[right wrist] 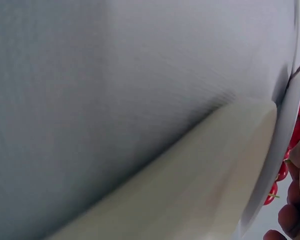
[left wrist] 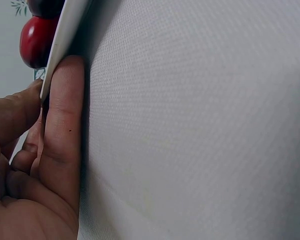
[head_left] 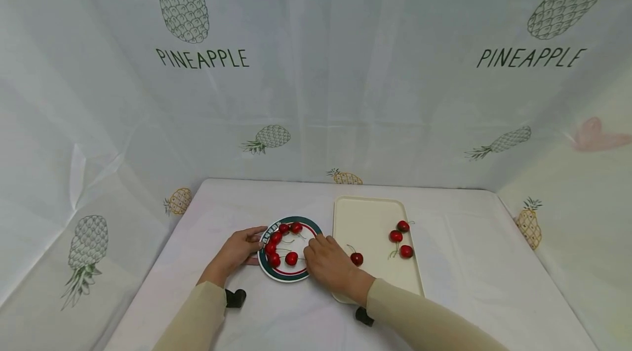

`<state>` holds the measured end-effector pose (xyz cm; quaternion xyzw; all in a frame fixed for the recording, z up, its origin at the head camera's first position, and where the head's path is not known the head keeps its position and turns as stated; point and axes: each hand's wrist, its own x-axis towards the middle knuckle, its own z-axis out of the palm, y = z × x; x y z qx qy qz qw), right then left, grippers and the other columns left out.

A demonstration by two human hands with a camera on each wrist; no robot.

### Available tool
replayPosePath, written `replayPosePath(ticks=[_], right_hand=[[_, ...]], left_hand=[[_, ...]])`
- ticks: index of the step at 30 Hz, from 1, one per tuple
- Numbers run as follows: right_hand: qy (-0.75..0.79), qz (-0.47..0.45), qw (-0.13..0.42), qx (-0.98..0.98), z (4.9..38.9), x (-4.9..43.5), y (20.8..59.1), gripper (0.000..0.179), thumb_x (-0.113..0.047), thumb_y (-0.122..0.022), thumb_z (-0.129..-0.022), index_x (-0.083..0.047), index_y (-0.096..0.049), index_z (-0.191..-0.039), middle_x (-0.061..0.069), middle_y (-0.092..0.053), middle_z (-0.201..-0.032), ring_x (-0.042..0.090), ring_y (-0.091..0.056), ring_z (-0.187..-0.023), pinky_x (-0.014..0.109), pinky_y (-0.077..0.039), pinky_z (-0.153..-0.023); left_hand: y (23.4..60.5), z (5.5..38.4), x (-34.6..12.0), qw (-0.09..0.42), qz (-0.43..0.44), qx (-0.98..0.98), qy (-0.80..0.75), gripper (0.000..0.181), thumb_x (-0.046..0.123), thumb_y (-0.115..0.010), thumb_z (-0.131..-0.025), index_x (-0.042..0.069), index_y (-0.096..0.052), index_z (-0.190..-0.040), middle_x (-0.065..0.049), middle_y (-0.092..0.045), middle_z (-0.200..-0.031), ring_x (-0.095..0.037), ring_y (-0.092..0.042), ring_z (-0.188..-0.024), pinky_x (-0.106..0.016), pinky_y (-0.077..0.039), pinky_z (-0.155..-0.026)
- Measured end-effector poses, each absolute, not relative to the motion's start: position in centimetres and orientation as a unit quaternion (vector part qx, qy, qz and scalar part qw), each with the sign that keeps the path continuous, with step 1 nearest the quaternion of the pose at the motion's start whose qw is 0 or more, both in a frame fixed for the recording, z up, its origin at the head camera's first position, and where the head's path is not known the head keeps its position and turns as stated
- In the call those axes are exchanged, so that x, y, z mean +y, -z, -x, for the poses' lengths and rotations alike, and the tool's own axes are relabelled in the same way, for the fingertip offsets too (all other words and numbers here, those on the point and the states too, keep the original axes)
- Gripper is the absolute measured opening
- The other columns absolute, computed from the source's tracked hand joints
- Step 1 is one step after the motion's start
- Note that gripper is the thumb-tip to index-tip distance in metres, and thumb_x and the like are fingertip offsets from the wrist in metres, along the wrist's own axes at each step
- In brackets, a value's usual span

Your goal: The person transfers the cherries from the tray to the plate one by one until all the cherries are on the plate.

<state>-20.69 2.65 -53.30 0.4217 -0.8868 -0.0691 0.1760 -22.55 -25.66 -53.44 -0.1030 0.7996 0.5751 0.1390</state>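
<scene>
My left hand (head_left: 238,250) grips the left rim of a round plate (head_left: 283,276), white with a dark green border and a red ring. Its thumb is on the rim and its fingers (left wrist: 65,125) lie underneath, between plate and cloth. Several red cherries with stems lie on the plate, mostly along its left side. My right hand (head_left: 331,264) is over the plate's right side with curled fingers, pinching the stem of the front cherry (head_left: 291,258). In the right wrist view, a stem end (right wrist: 288,161) shows right at a fingertip.
A cream rectangular tray (head_left: 367,216) lies just right of the plate. It holds one dark red cherry (head_left: 356,258) near my right wrist and three cherries by its right edge, the middle one (head_left: 396,236) beside a stem. White pineapple-print cloth hangs behind the table (head_left: 474,263).
</scene>
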Motion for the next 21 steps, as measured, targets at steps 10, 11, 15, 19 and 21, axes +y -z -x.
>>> replayPosePath(ticks=[10, 11, 15, 19, 21], right_hand=[[0.085, -0.419, 0.171, -0.888, 20.72, 2.86, 53.27, 0.014, -0.026, -0.07, -0.101, -0.013, -0.064, -0.103, 0.0, -0.058, -0.093, 0.018, -0.051, -0.091, 0.028, -0.043, -0.076], [0.085, -0.419, 0.172, -0.888, 20.76, 2.86, 53.29, 0.013, -0.025, -0.069, -0.101, -0.013, -0.064, -0.102, 0.0, -0.058, -0.093, 0.018, -0.051, -0.091, 0.028, -0.043, -0.076], [0.079, -0.419, 0.169, -0.888, 20.83, 2.85, 53.49, 0.011, -0.024, -0.068, -0.102, -0.013, -0.064, -0.102, 0.0, -0.058, -0.092, 0.018, -0.051, -0.091, 0.027, -0.043, -0.076], [0.079, -0.417, 0.164, -0.891, 20.83, 2.86, 53.64, 0.011, -0.024, -0.066, -0.103, -0.013, -0.063, -0.101, 0.0, -0.057, -0.092, 0.017, -0.051, -0.092, 0.028, -0.043, -0.076], [0.078, -0.415, 0.159, -0.893, 20.78, 2.9, 53.64, 0.012, -0.025, -0.066, -0.103, -0.013, -0.064, -0.102, 0.0, -0.058, -0.093, 0.017, -0.051, -0.093, 0.028, -0.043, -0.077]], left_hand=[[53.04, 22.62, -25.62, 0.141, 0.102, 0.8, -0.574, 0.049, 0.005, -0.064, -0.104, 0.014, -0.058, -0.152, -0.021, -0.061, -0.134, -0.019, -0.071, -0.09, -0.036, -0.067, -0.076], [53.0, 22.65, -25.61, 0.141, 0.101, 0.8, -0.574, 0.049, 0.006, -0.064, -0.104, 0.014, -0.058, -0.152, -0.021, -0.061, -0.135, -0.018, -0.071, -0.09, -0.036, -0.067, -0.076], [52.98, 22.66, -25.6, 0.142, 0.104, 0.799, -0.575, 0.049, 0.006, -0.064, -0.104, 0.014, -0.058, -0.152, -0.021, -0.06, -0.135, -0.019, -0.071, -0.091, -0.036, -0.067, -0.076], [53.13, 22.55, -25.59, 0.142, 0.106, 0.796, -0.578, 0.049, 0.006, -0.064, -0.104, 0.013, -0.058, -0.152, -0.021, -0.061, -0.135, -0.019, -0.071, -0.09, -0.037, -0.067, -0.076], [53.25, 22.5, -25.57, 0.142, 0.107, 0.796, -0.579, 0.049, 0.006, -0.064, -0.104, 0.014, -0.058, -0.152, -0.021, -0.061, -0.134, -0.019, -0.072, -0.09, -0.037, -0.067, -0.076]])
